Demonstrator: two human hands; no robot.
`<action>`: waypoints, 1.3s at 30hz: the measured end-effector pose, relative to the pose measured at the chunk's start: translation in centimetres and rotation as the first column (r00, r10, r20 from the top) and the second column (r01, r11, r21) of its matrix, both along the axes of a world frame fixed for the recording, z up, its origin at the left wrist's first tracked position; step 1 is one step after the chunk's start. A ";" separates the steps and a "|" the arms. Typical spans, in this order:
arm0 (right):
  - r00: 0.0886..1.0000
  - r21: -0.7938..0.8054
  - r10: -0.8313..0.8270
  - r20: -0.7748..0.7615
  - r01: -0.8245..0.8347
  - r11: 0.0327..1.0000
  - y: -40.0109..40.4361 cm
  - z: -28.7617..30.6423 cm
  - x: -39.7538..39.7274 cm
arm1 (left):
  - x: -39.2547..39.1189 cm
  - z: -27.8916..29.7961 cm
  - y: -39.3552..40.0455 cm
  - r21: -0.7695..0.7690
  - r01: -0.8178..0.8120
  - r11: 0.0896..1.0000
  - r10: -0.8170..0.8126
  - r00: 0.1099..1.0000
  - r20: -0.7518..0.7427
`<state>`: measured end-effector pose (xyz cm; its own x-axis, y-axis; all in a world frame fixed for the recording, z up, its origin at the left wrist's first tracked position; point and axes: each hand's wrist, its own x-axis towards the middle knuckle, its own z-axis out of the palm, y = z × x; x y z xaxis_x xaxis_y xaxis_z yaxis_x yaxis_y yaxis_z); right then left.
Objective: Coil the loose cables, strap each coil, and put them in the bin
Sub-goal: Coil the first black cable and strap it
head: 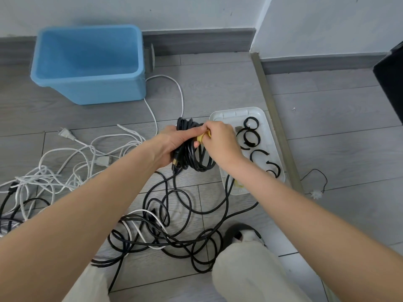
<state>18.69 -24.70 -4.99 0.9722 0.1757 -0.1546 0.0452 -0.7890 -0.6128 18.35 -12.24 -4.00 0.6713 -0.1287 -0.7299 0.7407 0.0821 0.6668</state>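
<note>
My left hand [174, 144] grips a coil of black cable [197, 158] held above the floor. My right hand [220, 140] pinches a yellow strap [201, 137] that wraps the coil's top. A plug end with a gold tip [175, 162] hangs below my left palm. The empty blue bin [87, 62] stands at the far left by the wall. Loose black cables [174, 225] lie tangled near my knees, and loose white cables [65, 166] sprawl at the left.
A white tray [271, 136] to the right holds several black straps [250, 136]. A metal floor strip [277, 127] runs beside it. A thin black wire with a small white plug [316, 194] lies at right. My shoe [242, 234] is near the cables.
</note>
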 end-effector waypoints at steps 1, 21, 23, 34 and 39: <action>0.997 0.094 -0.052 -0.063 0.058 0.994 0.5 -0.1 0.1 | -0.1 0.0 0.4 -0.015 -0.005 1.000 0.004 1.000 -0.012; 0.765 0.767 0.147 -0.627 0.573 0.290 2.8 1.5 1.8 | -2.1 -0.6 7.1 -0.120 -0.011 0.993 0.008 1.000 -0.029; 0.764 0.768 0.143 -0.629 0.581 0.268 3.3 1.7 2.2 | -2.3 -0.6 7.3 -0.107 0.017 0.994 -0.020 1.000 -0.023; 0.800 0.647 0.305 -0.517 0.132 0.751 5.9 1.5 0.9 | -2.7 -0.4 9.1 -0.171 -0.036 0.985 0.027 0.998 -0.057; 0.881 0.500 0.165 -0.444 0.092 0.861 7.0 1.7 0.6 | -3.2 -0.8 9.5 -0.156 0.026 0.987 -0.036 0.997 -0.066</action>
<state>19.29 -17.73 -3.24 0.8004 0.3857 -0.4590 -0.3174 -0.3769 -0.8702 15.19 -2.74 -4.81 0.6148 -0.2636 -0.7434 0.7877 0.1566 0.5959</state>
